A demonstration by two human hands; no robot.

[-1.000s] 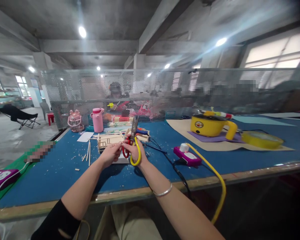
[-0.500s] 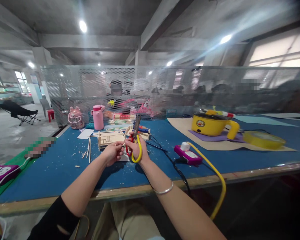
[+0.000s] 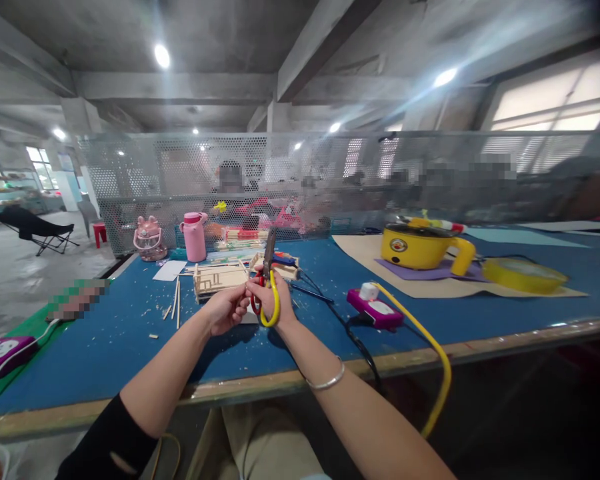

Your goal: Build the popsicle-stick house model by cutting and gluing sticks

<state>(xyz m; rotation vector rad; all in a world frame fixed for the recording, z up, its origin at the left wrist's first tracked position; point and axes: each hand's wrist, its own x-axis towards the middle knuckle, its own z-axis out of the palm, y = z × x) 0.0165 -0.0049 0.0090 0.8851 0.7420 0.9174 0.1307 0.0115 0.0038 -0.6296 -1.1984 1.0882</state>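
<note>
My right hand [image 3: 279, 300] is closed around a pair of scissors [image 3: 269, 280] with one red and one yellow handle loop; the blades point up and away. Close against it, my left hand [image 3: 229, 309] has its thumb and fingertips pinched together, and whatever they hold is too small to make out. The fingertips of both hands meet or nearly meet. Just beyond them lies a small wooden stick frame [image 3: 215, 279]. Thin wooden sticks [image 3: 178, 303] rest on the blue table to the left, among small scraps.
A pink bottle [image 3: 195, 238] and a clear pink jug [image 3: 150, 239] stand at the back left. To the right are a purple power strip [image 3: 375, 310] with a yellow cable, a yellow electric pot [image 3: 415, 248] and a roll of yellow tape [image 3: 524, 275]. A perforated metal screen [image 3: 300, 180] closes off the back.
The scissors are turned slightly, and my left fingertips have come closer to my right hand. The whole view has shifted a little.
</note>
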